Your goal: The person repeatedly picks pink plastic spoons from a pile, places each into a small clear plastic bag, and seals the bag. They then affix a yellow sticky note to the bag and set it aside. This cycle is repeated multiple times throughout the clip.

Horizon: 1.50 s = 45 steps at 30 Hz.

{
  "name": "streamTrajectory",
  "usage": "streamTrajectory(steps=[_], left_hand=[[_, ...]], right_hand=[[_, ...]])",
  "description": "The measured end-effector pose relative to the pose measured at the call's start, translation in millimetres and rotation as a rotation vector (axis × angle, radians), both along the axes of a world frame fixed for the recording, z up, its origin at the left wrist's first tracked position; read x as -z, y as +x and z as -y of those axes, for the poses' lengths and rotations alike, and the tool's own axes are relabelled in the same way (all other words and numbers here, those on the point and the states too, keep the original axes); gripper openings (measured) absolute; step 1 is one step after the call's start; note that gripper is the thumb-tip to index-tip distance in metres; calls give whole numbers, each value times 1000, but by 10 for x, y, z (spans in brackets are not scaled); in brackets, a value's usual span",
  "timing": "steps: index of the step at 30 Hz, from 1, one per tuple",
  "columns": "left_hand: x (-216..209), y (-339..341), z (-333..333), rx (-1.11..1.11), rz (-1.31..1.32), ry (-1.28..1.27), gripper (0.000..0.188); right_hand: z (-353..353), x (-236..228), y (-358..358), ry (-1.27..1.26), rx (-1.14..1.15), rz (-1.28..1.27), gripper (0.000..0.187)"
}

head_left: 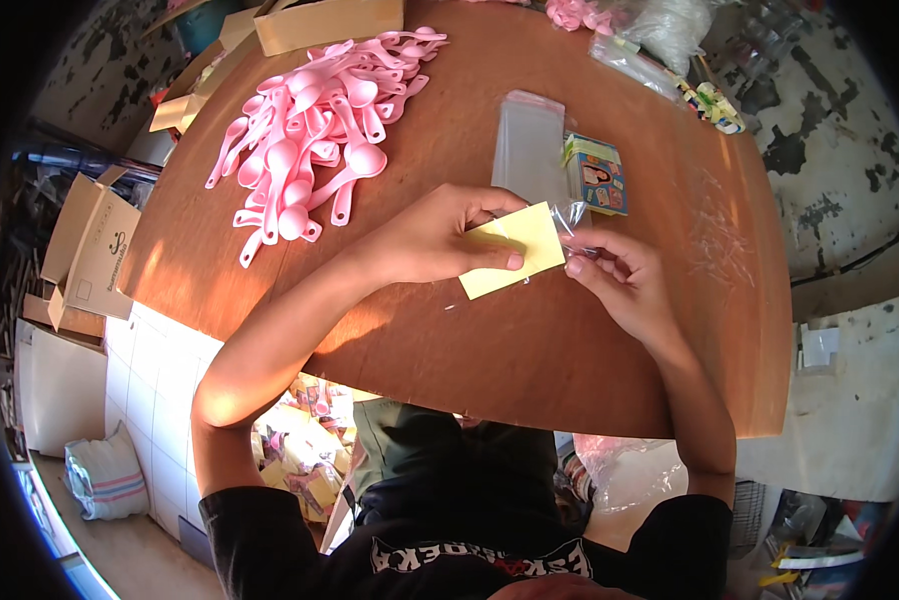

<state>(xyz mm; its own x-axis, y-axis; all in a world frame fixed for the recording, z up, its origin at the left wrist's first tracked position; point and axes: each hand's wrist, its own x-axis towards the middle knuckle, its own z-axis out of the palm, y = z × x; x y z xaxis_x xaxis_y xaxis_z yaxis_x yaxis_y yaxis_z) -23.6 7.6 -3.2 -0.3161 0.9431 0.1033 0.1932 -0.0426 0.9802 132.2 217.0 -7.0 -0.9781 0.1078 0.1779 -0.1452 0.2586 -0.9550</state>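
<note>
A plain yellow card lies in the grip of my left hand, thumb on its face and fingers behind. Beside the card's right edge, my right hand pinches a bit of clear plastic film between thumb and fingers. Whether the film wraps the whole card I cannot tell. Just beyond my hands is a stack of clear plastic bags. A stack of printed cards, blue on top, sits to its right. Farther left, pink spoons are heaped on the wooden table.
Thin clear strips are scattered on the table's right side. Plastic packaging and a pink bundle occupy the far right edge. Cardboard boxes stand at the far left. Below the near edge, packed items fill a space beside my legs.
</note>
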Motion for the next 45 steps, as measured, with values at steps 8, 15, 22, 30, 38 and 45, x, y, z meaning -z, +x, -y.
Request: streamTrajectory(steps=[8,15,22,30,38,45], left_hand=[[10,24,-17,-3,-35,1,41],[44,6,-30,58,-136,-3,46],[24,19,-36,54,-194,9,42],[21,-9,-1,-5,-85,52,38],[-81,55,5,329,194,236,37],[-23,33,-50,432,181,240,37]], right_hand=[[52,-27,25,93,-127,14,30],[56,-13,2,228,-153,-3,25],[93,-64,20,225,-153,-21,23],[-391,-360,-137,-15,255,-193,24],[150,-62,-1023,252,-178,-69,33],[766,5,-1944,158,-331,-16,39]])
